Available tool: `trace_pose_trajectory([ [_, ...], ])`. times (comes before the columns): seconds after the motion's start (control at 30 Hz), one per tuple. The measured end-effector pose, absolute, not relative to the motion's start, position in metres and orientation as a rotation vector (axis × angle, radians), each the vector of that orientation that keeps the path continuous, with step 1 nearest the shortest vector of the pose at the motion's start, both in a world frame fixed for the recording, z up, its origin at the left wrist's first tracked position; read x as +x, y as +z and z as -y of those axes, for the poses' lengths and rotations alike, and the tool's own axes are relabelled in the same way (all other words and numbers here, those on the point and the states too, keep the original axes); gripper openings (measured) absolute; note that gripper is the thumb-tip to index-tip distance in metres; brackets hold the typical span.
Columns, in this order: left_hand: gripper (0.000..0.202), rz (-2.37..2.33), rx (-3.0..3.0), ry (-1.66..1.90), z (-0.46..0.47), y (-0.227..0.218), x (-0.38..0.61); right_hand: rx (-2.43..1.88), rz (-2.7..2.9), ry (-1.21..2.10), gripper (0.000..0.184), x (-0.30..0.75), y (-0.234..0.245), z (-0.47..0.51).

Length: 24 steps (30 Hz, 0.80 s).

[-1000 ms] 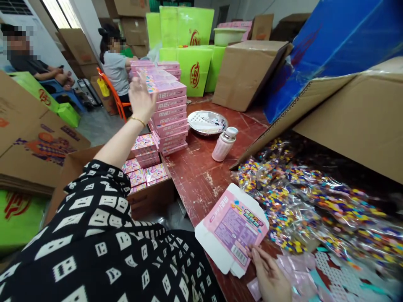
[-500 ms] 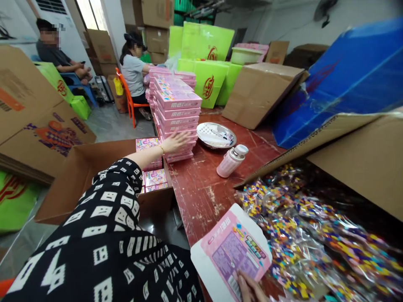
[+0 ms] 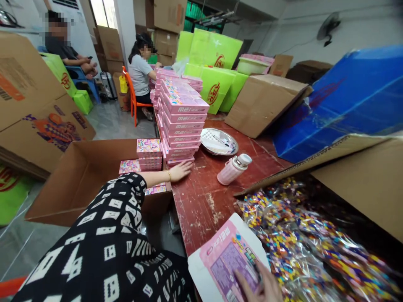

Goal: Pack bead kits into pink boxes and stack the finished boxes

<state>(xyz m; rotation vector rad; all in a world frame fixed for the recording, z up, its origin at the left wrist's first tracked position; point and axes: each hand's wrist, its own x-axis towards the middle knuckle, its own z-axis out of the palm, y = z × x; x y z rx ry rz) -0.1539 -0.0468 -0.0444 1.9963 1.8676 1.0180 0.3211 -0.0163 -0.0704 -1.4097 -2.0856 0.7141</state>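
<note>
My left hand [image 3: 181, 171] rests on the red table at the foot of a tall stack of pink boxes [image 3: 185, 126]. Its fingers are stretched out, with nothing in them. At the lower right, my right hand [image 3: 262, 285] lies over a flat pink carton [image 3: 226, 256] with white flaps and purple printed panels. Those fingers are spread on the print, and a dark strip shows between them that I cannot make out. Beside the carton are clear bags of colourful small pieces [image 3: 292, 235] in an open cardboard box.
An open carton [image 3: 94, 163] holding more pink boxes [image 3: 147, 147] stands left of the table [image 3: 201, 197]. A pink bottle [image 3: 231, 170] and a metal tray [image 3: 218, 141] stand on the tabletop. Behind are green boxes [image 3: 204, 84], a blue box [image 3: 340, 100] and two seated people.
My left hand has slid down from the side of the stack to the tabletop at its base. My right hand has moved up further over the carton and its fingers have spread.
</note>
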Motion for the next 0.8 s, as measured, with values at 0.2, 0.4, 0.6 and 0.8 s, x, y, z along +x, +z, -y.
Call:
trace_pose_trajectory([
  [0.2,0.080,-1.347,2.214,0.800,0.123,-0.080,0.027,-1.580,2.431,0.464,0.082,0.299,-0.062,-0.027],
  [0.4,0.108,-1.507,2.208,0.463,0.152,-0.102,0.072,-1.449,2.399,0.645,0.060,0.280,-0.037,-0.044],
  [0.6,0.115,-1.671,2.224,0.737,0.150,-0.041,0.078,-1.266,1.998,1.236,0.055,0.294,0.030,-0.012],
  [0.8,0.126,-1.392,1.945,1.117,0.134,0.011,0.101,-0.977,2.013,0.365,0.017,0.308,0.104,0.080],
])
